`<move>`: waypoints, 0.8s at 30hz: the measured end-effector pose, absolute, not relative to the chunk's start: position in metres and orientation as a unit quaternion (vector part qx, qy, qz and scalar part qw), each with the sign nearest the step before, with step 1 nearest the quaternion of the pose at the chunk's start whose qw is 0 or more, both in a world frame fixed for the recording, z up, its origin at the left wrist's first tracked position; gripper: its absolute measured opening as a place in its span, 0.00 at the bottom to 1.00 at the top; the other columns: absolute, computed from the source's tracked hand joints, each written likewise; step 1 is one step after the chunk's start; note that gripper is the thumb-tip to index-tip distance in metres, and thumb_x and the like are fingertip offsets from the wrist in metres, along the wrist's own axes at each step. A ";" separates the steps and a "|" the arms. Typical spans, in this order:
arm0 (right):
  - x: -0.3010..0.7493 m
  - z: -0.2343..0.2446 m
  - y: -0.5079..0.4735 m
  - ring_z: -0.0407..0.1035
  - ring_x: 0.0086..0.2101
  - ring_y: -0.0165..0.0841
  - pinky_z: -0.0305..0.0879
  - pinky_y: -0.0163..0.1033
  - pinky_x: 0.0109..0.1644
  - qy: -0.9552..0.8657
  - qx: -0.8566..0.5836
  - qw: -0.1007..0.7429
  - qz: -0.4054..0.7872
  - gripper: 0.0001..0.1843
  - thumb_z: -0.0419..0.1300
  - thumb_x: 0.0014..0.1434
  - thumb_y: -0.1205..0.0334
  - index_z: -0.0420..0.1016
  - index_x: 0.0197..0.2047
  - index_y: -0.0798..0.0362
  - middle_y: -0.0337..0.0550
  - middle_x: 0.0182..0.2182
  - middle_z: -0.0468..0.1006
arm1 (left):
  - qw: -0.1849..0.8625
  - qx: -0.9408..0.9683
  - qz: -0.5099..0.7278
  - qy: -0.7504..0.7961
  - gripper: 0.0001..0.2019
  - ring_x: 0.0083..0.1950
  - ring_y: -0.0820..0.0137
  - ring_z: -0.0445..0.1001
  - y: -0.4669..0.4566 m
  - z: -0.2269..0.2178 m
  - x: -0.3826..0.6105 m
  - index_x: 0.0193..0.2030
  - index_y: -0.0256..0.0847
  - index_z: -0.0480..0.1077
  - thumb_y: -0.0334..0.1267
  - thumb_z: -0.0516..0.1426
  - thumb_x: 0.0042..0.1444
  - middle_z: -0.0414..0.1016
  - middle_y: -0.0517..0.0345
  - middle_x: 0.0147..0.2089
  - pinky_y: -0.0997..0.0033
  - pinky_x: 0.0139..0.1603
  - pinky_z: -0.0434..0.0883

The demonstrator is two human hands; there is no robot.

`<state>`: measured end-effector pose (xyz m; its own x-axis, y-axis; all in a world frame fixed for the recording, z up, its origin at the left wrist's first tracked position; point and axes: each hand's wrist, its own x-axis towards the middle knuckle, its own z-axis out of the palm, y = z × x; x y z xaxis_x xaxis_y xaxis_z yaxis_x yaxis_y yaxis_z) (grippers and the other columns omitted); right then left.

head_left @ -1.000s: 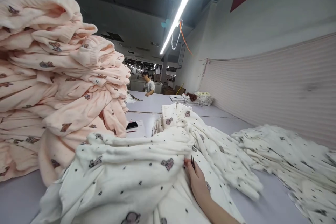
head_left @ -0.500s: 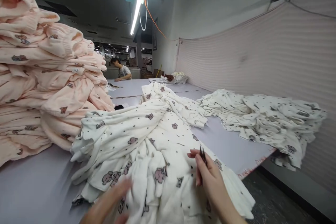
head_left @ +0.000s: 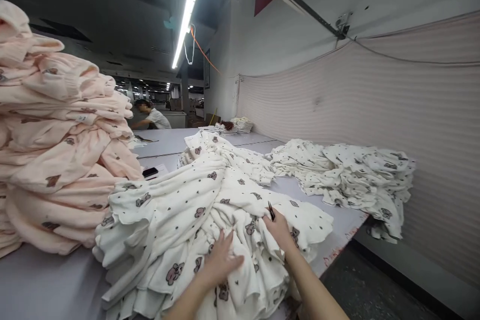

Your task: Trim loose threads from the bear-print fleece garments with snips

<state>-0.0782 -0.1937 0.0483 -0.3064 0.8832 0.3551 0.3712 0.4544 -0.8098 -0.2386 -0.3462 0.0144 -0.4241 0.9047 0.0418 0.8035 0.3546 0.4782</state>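
Note:
A large heap of white plush fabric pieces (head_left: 180,195) with printed bears and small dots lies across the table in front of me. My left hand (head_left: 220,260) rests on its folds, fingers spread and holding nothing. My right hand (head_left: 279,232) is closed around a small pair of dark thread snips (head_left: 271,211), whose pointed tips stick up above the fingers. Its fingers also touch the gathered cloth, but whether they pinch it I cannot tell.
A tall pile of pink plush garments (head_left: 71,160) stands at left. More white dotted fabric (head_left: 348,175) lies at right, overhanging the table edge. A black phone (head_left: 150,172) lies beyond the heap. A person (head_left: 155,117) works across the table (head_left: 172,135).
My left hand has come forward and right onto the heap, spreading its fingers. My right hand has lowered onto the cloth with the snips. The near folds are bunched differently, and the view has shifted.

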 end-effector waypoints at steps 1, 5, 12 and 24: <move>-0.072 0.051 -0.198 0.74 0.37 0.34 0.70 0.42 0.43 -0.745 -0.418 0.413 0.315 0.10 0.59 0.61 0.59 0.75 0.39 0.57 0.41 0.36 0.79 | 0.105 0.535 0.228 0.807 0.28 0.60 0.56 0.69 -0.349 0.022 -0.258 0.64 0.50 0.60 0.52 0.51 0.56 0.64 0.53 0.65 0.59 0.53 0.71; -0.073 0.046 -0.246 0.72 0.45 0.42 0.68 0.41 0.46 -0.735 -0.418 0.423 0.324 0.19 0.54 0.59 0.55 0.75 0.48 0.55 0.47 0.43 0.80 | -0.010 0.519 0.218 0.826 0.27 0.64 0.54 0.63 -0.361 0.036 -0.338 0.64 0.34 0.59 0.41 0.45 0.59 0.65 0.41 0.63 0.56 0.63 0.62; -0.097 0.007 -0.265 0.76 0.35 0.46 0.67 0.43 0.33 -0.713 -0.496 0.422 0.259 0.26 0.59 0.48 0.59 0.74 0.52 0.50 0.52 0.49 0.77 | -0.129 0.499 0.138 0.846 0.29 0.66 0.42 0.56 -0.397 0.023 -0.431 0.61 0.31 0.64 0.40 0.52 0.52 0.63 0.37 0.64 0.45 0.65 0.54; -0.111 0.054 -0.297 0.76 0.40 0.49 0.72 0.44 0.44 -0.701 -0.416 0.435 0.381 0.20 0.61 0.42 0.66 0.82 0.41 0.52 0.44 0.37 0.83 | -0.111 0.470 0.186 0.856 0.22 0.62 0.51 0.65 -0.403 0.025 -0.493 0.53 0.34 0.72 0.36 0.51 0.52 0.74 0.42 0.55 0.51 0.64 0.58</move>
